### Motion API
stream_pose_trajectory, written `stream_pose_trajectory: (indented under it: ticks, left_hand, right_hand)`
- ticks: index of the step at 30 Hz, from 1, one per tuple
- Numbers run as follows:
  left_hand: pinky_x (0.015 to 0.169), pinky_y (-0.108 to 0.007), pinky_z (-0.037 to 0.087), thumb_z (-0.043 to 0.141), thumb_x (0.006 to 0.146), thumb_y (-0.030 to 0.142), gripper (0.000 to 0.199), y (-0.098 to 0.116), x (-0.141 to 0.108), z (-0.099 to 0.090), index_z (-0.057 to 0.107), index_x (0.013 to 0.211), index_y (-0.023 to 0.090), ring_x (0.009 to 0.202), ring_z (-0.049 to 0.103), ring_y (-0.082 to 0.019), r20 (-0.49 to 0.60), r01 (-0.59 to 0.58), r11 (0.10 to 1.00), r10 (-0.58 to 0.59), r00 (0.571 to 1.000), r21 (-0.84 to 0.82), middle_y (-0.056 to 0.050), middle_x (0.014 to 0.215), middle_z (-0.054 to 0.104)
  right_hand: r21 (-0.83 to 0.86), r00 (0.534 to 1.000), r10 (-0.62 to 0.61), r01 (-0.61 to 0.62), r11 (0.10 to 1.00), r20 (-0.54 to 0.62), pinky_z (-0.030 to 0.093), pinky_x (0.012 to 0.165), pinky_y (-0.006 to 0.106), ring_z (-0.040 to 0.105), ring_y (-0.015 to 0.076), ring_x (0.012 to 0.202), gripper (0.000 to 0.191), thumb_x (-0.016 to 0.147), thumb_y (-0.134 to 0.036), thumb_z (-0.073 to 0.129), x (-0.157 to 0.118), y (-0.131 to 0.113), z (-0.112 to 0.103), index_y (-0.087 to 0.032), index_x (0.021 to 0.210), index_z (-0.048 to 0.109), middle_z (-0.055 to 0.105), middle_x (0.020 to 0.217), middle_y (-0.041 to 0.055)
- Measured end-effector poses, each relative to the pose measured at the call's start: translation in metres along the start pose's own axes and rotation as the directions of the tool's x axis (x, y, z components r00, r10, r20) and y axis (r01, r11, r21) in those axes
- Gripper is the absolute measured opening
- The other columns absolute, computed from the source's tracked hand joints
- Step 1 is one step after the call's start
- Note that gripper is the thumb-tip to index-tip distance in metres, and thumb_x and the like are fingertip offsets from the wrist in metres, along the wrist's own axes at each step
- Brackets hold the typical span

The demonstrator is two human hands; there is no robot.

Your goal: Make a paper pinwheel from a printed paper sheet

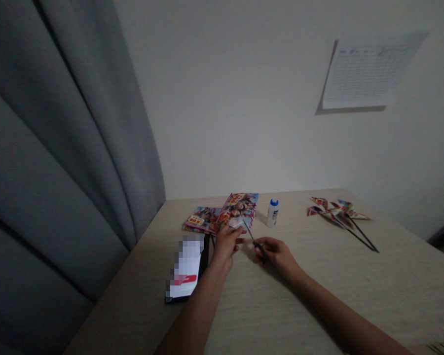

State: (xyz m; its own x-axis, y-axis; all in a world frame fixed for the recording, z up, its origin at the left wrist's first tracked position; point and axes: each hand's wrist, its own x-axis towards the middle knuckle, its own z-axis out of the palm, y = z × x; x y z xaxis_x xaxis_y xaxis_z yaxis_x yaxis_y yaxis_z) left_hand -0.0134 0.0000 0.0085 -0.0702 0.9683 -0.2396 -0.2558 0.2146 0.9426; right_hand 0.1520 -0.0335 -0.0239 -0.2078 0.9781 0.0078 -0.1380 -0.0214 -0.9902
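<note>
My left hand (228, 242) is closed on a small pale piece (237, 223), too blurred to make out well, in front of the colourful printed magazines (240, 204). To its right my right hand (272, 252) grips dark-handled scissors (262, 250), whose thin blade points up and left toward the pale piece. Whether the blades touch it, I cannot tell. A white bottle with a blue cap (273, 213) stands upright just beyond my right hand. Beside my left forearm lies a phone or tablet (187, 271) with a lit, partly pixelated screen.
Paper pinwheels with dark sticks (338, 213) lie at the right back of the wooden table (244, 315). A grey curtain (81, 123) hangs along the left side. A printed sheet (366, 74) is on the wall behind.
</note>
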Motion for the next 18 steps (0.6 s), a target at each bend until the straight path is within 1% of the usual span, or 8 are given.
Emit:
stream_pose_trajectory:
  ticks: [3, 7, 18]
  left_hand:
    - [0.039, -0.012, 0.026, 0.077, 0.073, 0.026, 0.031, 0.0012, -0.0011, 0.0002, 0.064, 0.1, 0.017, 0.051, 0.064, -0.007, 0.001, 0.0, 1.0, 0.0, 1.0, 0.005, -0.005, 0.087, 0.074]
    - [0.038, -0.012, 0.025, 0.075, 0.075, 0.025, 0.028, 0.0031, -0.002, 0.0005, 0.064, 0.1, 0.017, 0.05, 0.063, -0.006, 0.007, 0.012, 1.0, -0.012, 1.0, 0.014, -0.005, 0.087, 0.074]
    - [0.039, -0.013, 0.025, 0.077, 0.074, 0.026, 0.029, 0.0021, 0.0006, -0.0008, 0.064, 0.099, 0.017, 0.05, 0.063, -0.006, 0.017, 0.022, 1.0, -0.022, 1.0, 0.015, -0.005, 0.086, 0.074]
  right_hand:
    - [0.01, 1.0, 0.002, -0.002, 1.0, -0.005, 0.039, 0.054, 0.027, 0.055, 0.0134, 0.052, 0.043, 0.066, -0.045, 0.081, 0.0008, 0.0026, -0.0002, -0.014, 0.092, 0.067, 0.064, 0.06, -0.0005]
    - [0.053, 1.0, 0.02, -0.019, 0.998, -0.02, 0.039, 0.054, 0.027, 0.056, 0.0134, 0.053, 0.043, 0.065, -0.044, 0.082, 0.0024, 0.0082, -0.001, -0.014, 0.092, 0.067, 0.064, 0.061, -0.0007]
    - [0.022, 1.0, 0.018, -0.018, 1.0, -0.013, 0.04, 0.056, 0.027, 0.057, 0.0143, 0.054, 0.045, 0.064, -0.045, 0.082, 0.0038, 0.0098, -0.0036, -0.014, 0.092, 0.067, 0.065, 0.061, 0.0004]
